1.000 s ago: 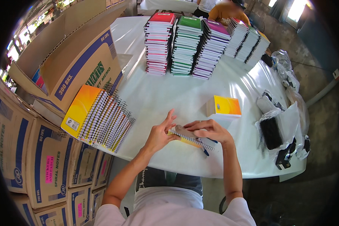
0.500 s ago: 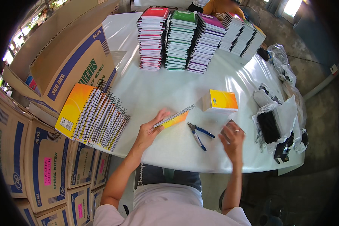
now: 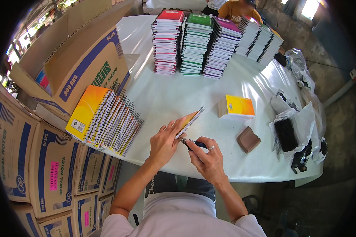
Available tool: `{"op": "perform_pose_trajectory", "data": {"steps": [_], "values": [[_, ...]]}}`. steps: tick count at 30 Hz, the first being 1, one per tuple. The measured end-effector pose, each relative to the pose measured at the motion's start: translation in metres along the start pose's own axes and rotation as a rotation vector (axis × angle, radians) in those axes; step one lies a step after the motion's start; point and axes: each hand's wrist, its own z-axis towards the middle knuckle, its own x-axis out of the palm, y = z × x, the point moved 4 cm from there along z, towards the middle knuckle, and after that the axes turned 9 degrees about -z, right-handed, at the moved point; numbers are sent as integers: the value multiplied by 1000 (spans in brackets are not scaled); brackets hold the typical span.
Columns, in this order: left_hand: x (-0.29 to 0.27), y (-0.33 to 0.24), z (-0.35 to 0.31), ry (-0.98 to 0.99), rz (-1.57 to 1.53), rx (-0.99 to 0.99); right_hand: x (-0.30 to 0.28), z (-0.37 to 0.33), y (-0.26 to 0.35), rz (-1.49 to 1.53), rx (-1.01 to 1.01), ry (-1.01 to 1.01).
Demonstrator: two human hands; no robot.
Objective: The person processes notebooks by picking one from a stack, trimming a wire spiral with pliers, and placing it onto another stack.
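Observation:
My left hand grips a small yellow-orange spiral notebook, tilted with its metal coil facing me. Blue-handled pliers are in my right hand, their jaws at the near end of the coil, close to my left fingertips. To the right on the table rests a brown block-like piece. Just behind it is a stack of yellow-covered pads whose near side shows no coil. Left of my hands, a leaning row of yellow spiral notebooks lies by the carton.
Tall stacks of red, green and purple notebooks stand at the back. Black coils in plastic wrap lie at the right edge. An open carton and stacked boxes fill the left. A person sits beyond the table.
My right hand has let go of the brown piece and picked the pliers up from the table. It has moved left, bringing their jaws to the notebook's coil, which is now steeper.

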Motion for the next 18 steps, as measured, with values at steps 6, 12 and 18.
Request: {"op": "perform_pose_trajectory", "data": {"steps": [6, 12, 18], "values": [[-10, -7, -1, 0, 109, 52, 2, 2, 0, 193, 73, 121], [-44, -31, -3, 51, 347, 190, -5, 26, -19, 1061, 348, 572], [-183, -82, 11, -144, 500, 179, -12, 16, -75, 362, 278, 304]]}}
